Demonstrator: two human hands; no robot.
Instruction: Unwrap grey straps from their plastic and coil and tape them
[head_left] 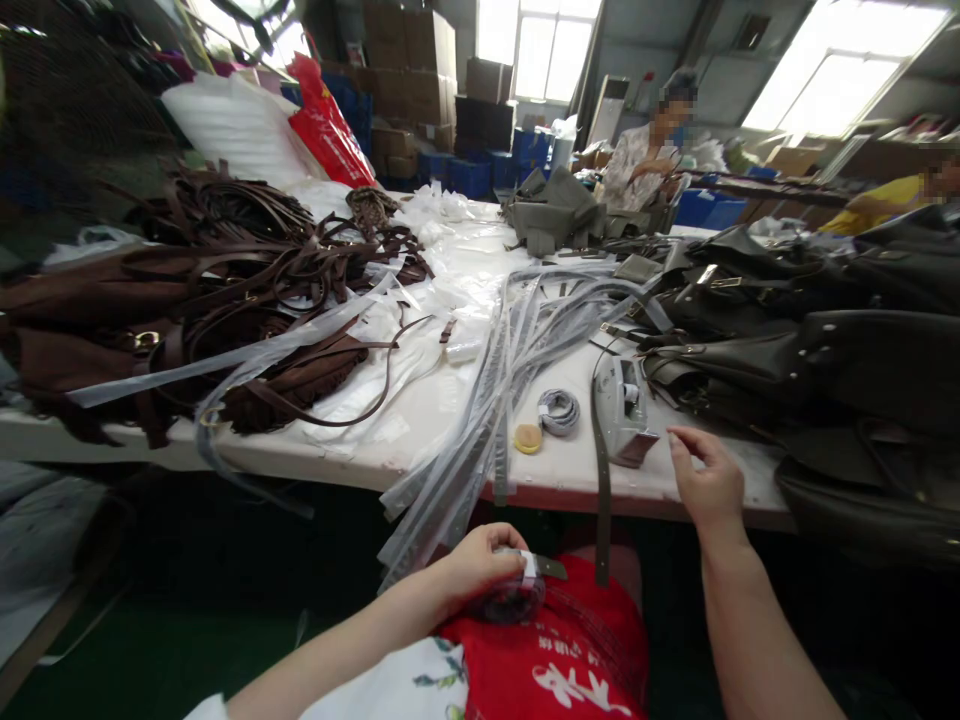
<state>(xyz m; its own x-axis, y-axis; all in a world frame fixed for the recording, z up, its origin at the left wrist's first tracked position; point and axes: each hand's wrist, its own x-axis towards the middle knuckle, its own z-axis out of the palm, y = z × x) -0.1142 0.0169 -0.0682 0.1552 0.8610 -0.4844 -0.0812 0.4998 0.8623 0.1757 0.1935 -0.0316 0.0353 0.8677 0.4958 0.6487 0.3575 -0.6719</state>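
Observation:
My left hand point(491, 560) is closed around a coiled strap point(511, 600) in clear wrap, held low over my red apron point(577, 640). A white strip lies across the coil, and its olive end sticks out to the right. My right hand point(709, 480) is beside the tape dispenser point(626, 410), thumb and forefinger brought together at its front end. Whatever they pinch is too small to make out. Another wrapped coil point(559, 412) lies on the table left of the dispenser, touching or close to a round yellow-edged item point(527, 438). One olive strap point(602, 490) hangs over the table edge.
Long plastic-wrapped straps point(495, 370) spread across the white table point(420, 440) and over its edge. Brown bags point(172, 320) with straps pile up at left, dark olive bags point(862, 370) at right. Across the table, a co-worker point(637, 165) is at work; a yellow sleeve point(877, 205) shows farther right.

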